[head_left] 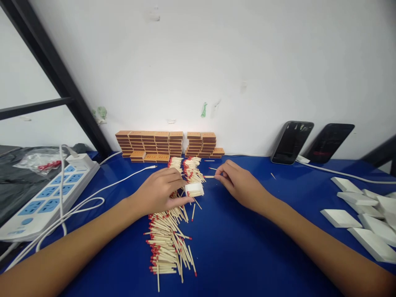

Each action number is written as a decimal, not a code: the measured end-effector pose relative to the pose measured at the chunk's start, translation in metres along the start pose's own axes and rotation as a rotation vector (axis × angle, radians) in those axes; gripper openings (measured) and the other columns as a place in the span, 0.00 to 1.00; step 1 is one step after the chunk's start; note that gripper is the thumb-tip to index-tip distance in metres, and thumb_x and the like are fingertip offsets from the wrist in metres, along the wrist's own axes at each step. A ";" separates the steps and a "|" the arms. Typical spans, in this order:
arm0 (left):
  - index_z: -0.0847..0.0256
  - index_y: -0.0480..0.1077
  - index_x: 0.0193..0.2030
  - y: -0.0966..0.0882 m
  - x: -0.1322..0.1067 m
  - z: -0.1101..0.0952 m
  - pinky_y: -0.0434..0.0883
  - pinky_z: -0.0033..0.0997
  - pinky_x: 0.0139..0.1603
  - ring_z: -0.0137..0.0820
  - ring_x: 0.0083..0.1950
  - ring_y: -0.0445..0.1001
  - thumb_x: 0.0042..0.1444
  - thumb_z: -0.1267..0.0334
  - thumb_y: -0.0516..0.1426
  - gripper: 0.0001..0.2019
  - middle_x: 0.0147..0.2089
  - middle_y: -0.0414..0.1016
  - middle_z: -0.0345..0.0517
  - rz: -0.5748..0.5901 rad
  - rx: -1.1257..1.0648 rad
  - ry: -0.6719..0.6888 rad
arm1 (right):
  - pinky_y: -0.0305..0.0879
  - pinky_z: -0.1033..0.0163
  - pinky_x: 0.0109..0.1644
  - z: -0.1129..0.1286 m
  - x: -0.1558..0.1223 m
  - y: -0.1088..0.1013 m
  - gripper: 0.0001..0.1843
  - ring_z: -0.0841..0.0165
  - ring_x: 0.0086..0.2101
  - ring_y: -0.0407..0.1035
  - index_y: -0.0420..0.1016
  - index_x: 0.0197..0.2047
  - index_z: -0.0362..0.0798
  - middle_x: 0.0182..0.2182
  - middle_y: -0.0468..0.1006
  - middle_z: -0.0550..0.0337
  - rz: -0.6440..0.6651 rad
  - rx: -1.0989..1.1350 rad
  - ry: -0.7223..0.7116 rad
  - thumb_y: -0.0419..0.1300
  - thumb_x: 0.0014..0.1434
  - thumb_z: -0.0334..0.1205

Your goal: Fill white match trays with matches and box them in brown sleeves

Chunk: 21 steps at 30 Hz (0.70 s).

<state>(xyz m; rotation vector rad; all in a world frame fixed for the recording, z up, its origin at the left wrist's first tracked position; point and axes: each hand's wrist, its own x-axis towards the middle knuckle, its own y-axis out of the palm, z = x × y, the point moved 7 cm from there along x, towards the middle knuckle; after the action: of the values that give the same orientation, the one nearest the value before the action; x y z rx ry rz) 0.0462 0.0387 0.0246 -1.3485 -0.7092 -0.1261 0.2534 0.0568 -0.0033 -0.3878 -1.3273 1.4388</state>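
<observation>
My left hand (161,190) grips a small white matchbox tray (194,187) between thumb and fingers, with a few matches lying along its near side. Pinched at the fingertips of my right hand (236,181) is a match (209,177), its red head pointing left toward the pile. Another loose match (213,168) lies just behind those fingertips. A long heap of red-headed matches (167,243) runs under and in front of my left hand. Farther back, more matches (192,168) lie bunched against the stacked boxes.
Brown matchboxes (148,142) stand stacked along the wall. At right lie several white trays (371,239). Two phones lean on the wall, one dark (292,142), the other (329,142) beside it. A power strip (49,198) with white cables (102,189) occupies the left.
</observation>
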 end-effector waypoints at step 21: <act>0.64 0.77 0.38 -0.001 -0.001 -0.003 0.76 0.38 0.43 0.37 0.39 0.77 0.65 0.47 0.60 0.19 0.36 0.78 0.50 -0.038 0.014 0.028 | 0.64 0.60 0.39 -0.067 0.016 0.012 0.10 0.67 0.32 0.67 0.77 0.43 0.48 0.36 0.75 0.56 -0.074 0.079 0.258 0.62 0.62 0.44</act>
<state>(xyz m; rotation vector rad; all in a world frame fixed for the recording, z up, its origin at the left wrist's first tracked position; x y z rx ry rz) 0.0458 0.0355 0.0248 -1.3181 -0.7111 -0.1694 0.2953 0.1066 -0.0285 -0.4509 -1.0640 1.3264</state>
